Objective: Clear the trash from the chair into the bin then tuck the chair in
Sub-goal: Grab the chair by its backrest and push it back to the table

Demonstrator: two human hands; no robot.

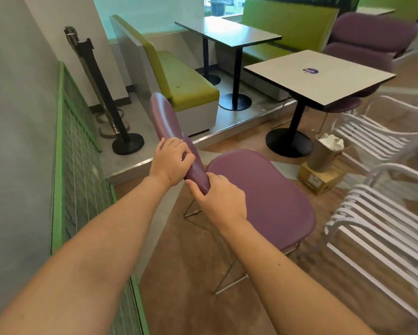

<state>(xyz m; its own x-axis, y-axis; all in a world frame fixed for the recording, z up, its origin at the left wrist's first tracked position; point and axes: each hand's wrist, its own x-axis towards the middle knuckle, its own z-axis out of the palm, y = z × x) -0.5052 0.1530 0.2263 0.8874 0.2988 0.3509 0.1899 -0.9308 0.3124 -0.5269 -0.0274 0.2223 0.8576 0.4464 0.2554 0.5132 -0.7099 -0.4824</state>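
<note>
Two bare forearms reaching forward from the bottom edge, both hands clamped on the top rail of a purple padded chair with thin metal legs (263,197). Left hand (170,163) over the rail's middle, fingers (179,147) curled across the top, thumb tucked underneath. Right hand (219,197) wrapped around the near end of the rail, fingers pressed together against the padding. Backrest seen edge-on, long axis running from near-right to far-left, toward the green mesh fence (77,170). Seat bare, facing right, toward the small square light-topped surface on a black pedestal (319,76). Chair standing clear of that surface, on the brown floor. Metal bin holding crumpled white paper (326,151) beside the pedestal base, resting on a flat cardboard box (318,178). White slatted chairs (377,213) at right.
</note>
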